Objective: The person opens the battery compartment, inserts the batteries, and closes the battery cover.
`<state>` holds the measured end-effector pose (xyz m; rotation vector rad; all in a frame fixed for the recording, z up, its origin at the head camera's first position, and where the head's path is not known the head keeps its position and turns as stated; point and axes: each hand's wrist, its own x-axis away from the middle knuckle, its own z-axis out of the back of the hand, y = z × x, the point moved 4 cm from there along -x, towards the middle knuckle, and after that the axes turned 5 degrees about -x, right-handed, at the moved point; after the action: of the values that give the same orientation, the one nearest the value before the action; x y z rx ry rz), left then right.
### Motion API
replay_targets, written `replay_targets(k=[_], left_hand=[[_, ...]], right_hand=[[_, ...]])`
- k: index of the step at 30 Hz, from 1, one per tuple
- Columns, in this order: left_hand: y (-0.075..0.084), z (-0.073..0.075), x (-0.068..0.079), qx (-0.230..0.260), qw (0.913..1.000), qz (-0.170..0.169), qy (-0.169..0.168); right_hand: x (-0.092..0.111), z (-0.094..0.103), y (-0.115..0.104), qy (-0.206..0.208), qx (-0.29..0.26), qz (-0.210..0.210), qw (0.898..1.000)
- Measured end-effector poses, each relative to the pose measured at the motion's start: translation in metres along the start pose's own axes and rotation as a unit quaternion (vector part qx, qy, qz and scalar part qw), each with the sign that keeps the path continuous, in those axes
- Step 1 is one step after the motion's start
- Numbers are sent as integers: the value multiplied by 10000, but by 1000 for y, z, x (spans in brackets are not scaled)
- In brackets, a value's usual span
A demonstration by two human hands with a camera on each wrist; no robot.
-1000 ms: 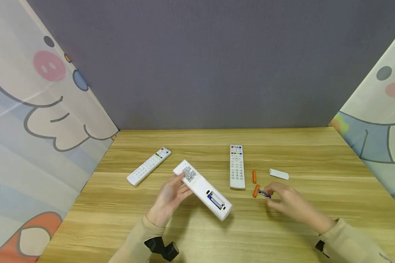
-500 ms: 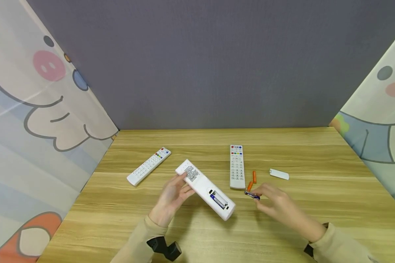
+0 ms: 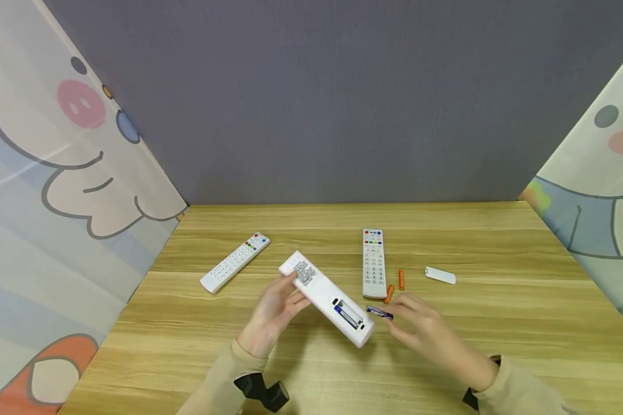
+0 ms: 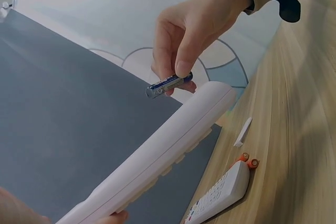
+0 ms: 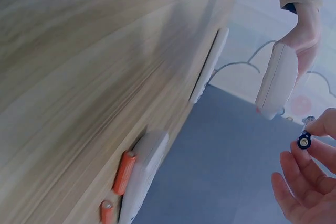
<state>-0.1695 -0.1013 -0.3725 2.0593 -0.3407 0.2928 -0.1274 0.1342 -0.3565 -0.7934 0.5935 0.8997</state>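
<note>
My left hand (image 3: 272, 314) grips a white remote control (image 3: 324, 295), thumb on its back and fingers beneath. The remote is held above the table, back side up and tilted. Its battery bay is uncovered, with one blue battery (image 3: 346, 316) lying along the near side and the other slot bare. Between thumb and fingertips my right hand (image 3: 428, 331) pinches a second blue battery (image 3: 379, 313), just right of the remote's lower end. In the left wrist view that pinched battery (image 4: 169, 85) hangs close over the remote's end (image 4: 212, 95), apart from it.
A white remote (image 3: 374, 265) lies face up at mid-table, with one orange battery (image 3: 389, 294) against its lower corner and another orange battery (image 3: 401, 280) beside it. The white battery cover (image 3: 440, 275) lies farther right. Another remote (image 3: 235, 263) rests on the left.
My right hand has carried the blue battery leftward, up to the held remote. One orange battery has rolled left to the mid-table remote. My left hand has shifted slightly right with its remote.
</note>
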Motion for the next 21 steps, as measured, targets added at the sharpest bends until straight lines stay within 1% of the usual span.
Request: replay_targets(k=[2,6,11,21], left_hand=[[0,-1,0,-12,10000,7,-38],[-1,-2,1,24,10000,19,-79],[-1,-4,1,91,9999,-3,-47],[-1,-7,-2,-15,10000,-17,7]], right_hand=[[-1,-2,-2,10,-6,-2,10000],[-2,-7,-4,49,155,27,9999],[-3,-11,-6,179,180,117,9996],[-8,-14,-11,271,-98,-11,9996]])
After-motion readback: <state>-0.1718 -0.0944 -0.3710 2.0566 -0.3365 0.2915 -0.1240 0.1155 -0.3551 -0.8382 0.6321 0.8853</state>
